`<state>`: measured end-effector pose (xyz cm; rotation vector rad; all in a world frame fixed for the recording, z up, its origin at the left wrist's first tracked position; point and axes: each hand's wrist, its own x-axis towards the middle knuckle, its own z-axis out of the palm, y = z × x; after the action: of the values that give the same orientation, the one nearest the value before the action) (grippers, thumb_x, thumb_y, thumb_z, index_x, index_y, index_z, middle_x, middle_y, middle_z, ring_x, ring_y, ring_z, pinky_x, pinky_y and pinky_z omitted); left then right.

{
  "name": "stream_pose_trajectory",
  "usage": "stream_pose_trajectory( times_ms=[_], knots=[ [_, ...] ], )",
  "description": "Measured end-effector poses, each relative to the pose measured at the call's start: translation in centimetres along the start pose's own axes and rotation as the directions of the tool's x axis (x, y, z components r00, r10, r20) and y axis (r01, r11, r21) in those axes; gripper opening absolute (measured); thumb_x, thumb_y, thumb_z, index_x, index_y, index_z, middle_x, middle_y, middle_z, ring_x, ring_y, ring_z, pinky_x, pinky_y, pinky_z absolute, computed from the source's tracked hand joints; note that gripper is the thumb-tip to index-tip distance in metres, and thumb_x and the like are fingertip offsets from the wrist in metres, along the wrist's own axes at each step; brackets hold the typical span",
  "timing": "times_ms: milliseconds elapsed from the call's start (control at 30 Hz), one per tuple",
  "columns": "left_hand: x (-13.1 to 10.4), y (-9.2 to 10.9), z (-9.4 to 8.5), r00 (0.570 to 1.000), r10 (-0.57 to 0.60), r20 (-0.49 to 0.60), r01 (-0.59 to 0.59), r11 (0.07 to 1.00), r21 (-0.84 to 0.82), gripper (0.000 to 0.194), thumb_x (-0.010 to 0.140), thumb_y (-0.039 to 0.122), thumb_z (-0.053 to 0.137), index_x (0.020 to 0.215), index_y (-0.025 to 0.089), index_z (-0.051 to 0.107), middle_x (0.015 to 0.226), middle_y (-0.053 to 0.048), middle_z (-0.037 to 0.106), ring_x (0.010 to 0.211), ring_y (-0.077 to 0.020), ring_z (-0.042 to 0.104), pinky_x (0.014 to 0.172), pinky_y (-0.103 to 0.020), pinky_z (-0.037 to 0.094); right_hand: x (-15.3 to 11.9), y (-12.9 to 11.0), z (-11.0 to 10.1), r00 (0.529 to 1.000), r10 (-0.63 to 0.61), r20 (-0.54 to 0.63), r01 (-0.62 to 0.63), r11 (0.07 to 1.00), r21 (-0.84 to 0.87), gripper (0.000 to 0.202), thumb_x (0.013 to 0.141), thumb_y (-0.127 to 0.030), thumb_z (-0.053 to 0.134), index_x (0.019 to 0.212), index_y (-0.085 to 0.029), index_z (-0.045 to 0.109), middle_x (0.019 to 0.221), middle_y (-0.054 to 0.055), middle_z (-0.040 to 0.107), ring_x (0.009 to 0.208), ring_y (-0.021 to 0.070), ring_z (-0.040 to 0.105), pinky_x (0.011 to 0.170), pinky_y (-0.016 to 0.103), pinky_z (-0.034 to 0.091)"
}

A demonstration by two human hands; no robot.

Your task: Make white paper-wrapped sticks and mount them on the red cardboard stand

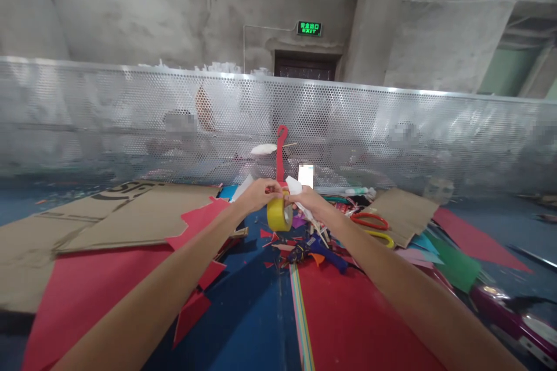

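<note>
A roll of yellow tape [278, 215] hangs upright between my two hands, above the middle of the table. The fingers of my left hand [261, 192] are pinched together at the roll's upper left edge. On its other side, my right hand [308, 199] grips the roll with closed fingers. A white piece [295, 185], which looks like paper or foam, sticks up at my right hand's fingertips. Just beyond the hands stands a red curled strip [281, 153] with a white oval piece [263, 149] and a thin stick beside it.
A blue glue gun [328, 255] lies among red scraps. Red-handled scissors [369, 221] and a yellow handle [383, 237] are to the right. Cardboard [139, 214] and red paper [104, 278] cover the left. A perforated metal screen [235, 110] rises behind a lit phone [306, 175].
</note>
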<state>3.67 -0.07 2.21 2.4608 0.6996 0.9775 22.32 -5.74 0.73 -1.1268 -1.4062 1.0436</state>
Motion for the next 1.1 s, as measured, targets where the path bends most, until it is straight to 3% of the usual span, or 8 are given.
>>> stream_pose_trajectory(
  times_ms=[233,467,800,1100],
  knots=[
    [-0.1,0.4,0.5,0.999,-0.026,-0.034,0.025,0.999,-0.032,0.018,0.082,0.032,0.064,0.087,0.019,0.076,0.093,-0.004,0.071,0.087,-0.0173,0.065,0.083,-0.029,0.050,0.1,-0.1,-0.2,1.000,0.028,-0.010,-0.028,1.000,0.003,0.020,0.061,-0.021,0.077,0.075,-0.014,0.065,0.055,-0.002,0.061,0.044,0.0082,0.045,0.040,0.020,0.033],
    [0.0,0.1,0.2,1.000,0.001,0.011,0.000,0.999,-0.049,0.015,0.081,0.029,0.064,0.081,0.017,0.072,0.085,-0.003,0.068,0.080,-0.0160,0.063,0.077,-0.027,0.049,0.2,0.0,-0.2,1.000,0.012,0.011,-0.013,1.000,0.014,0.026,0.057,-0.022,0.077,0.079,-0.012,0.068,0.057,-0.001,0.062,0.045,0.0078,0.046,0.040,0.020,0.031],
    [-0.2,0.0,0.2,0.999,0.027,0.037,-0.028,0.999,0.030,0.013,0.085,0.028,0.060,0.090,0.018,0.067,0.092,-0.003,0.067,0.085,-0.0156,0.061,0.077,-0.026,0.049,0.2,-0.2,-0.1,1.000,0.019,-0.016,-0.020,0.999,-0.025,0.018,0.061,-0.018,0.073,0.077,-0.012,0.068,0.058,0.000,0.063,0.046,0.0084,0.048,0.040,0.019,0.034],
    [-0.7,-1.8,-0.1,0.987,0.155,-0.033,-0.157,0.986,-0.061,0.020,0.088,0.034,0.064,0.094,0.021,0.077,0.093,-0.005,0.066,0.084,-0.0144,0.061,0.077,-0.026,0.048,-0.4,-0.7,0.1,0.999,0.050,-0.002,-0.050,0.999,-0.016,0.032,0.067,-0.015,0.075,0.099,-0.010,0.070,0.063,0.002,0.068,0.046,0.0081,0.050,0.042,0.018,0.038]
  ],
)
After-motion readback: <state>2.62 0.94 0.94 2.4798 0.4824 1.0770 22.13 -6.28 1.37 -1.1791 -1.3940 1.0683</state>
